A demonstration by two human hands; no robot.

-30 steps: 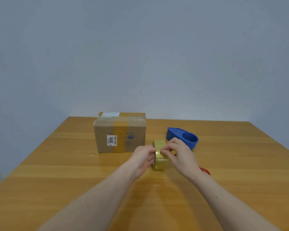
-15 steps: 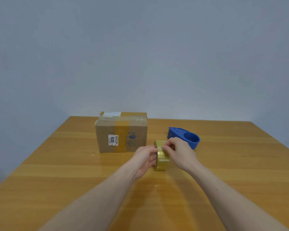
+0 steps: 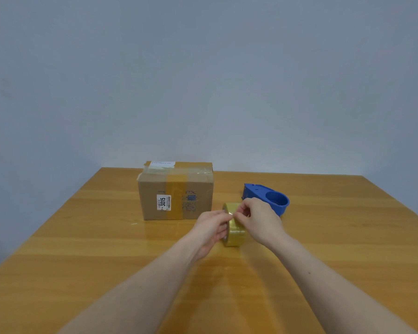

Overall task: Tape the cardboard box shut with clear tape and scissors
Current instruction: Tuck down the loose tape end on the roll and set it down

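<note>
**Both hands on the tape roll, box standing by**

The tape roll point(image 3: 234, 227) stands on edge on the bench point(image 3: 82, 249), and everything else is placed from it here. The left hand point(image 3: 211, 231) is closed around the roll's left side, fingers curled over its face and steadying it upright. The right hand point(image 3: 260, 219) comes in from the right, with thumb and fingertips pinched together at the upper rim of the roll, where a thin glint of tape shows; whether a free end is lifted off the roll cannot be told. Both forearms are bare and reach in from the lower edge of the view.

The box point(image 3: 176, 190) sits beyond and to the left of the roll, near but not touching it, flaps down. A broad strip of yellowish tape runs over its top and down its front face, and a white label point(image 3: 164, 202) marked 3015 is stuck beside that strip. A second pale label lies on its top at the left corner.

A blue dispenser point(image 3: 267, 197) lies beyond and to the right of the roll, just behind the right hand, which hides part of it.
</note>
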